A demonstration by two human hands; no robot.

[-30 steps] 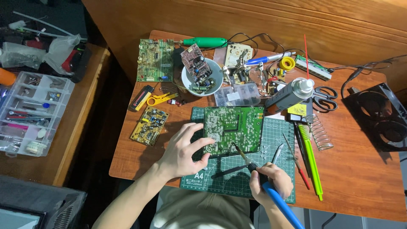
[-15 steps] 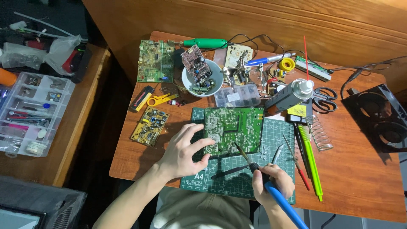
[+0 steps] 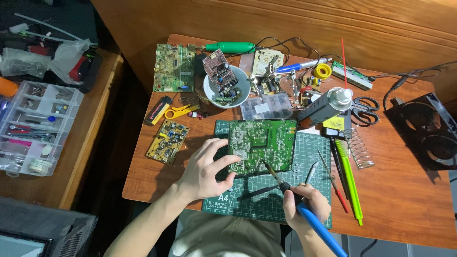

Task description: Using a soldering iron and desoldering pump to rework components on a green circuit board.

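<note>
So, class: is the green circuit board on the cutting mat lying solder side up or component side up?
Solder side up: the green circuit board shows flat silvery joints, no raised components. It lies flat on the cutting mat.
</note>
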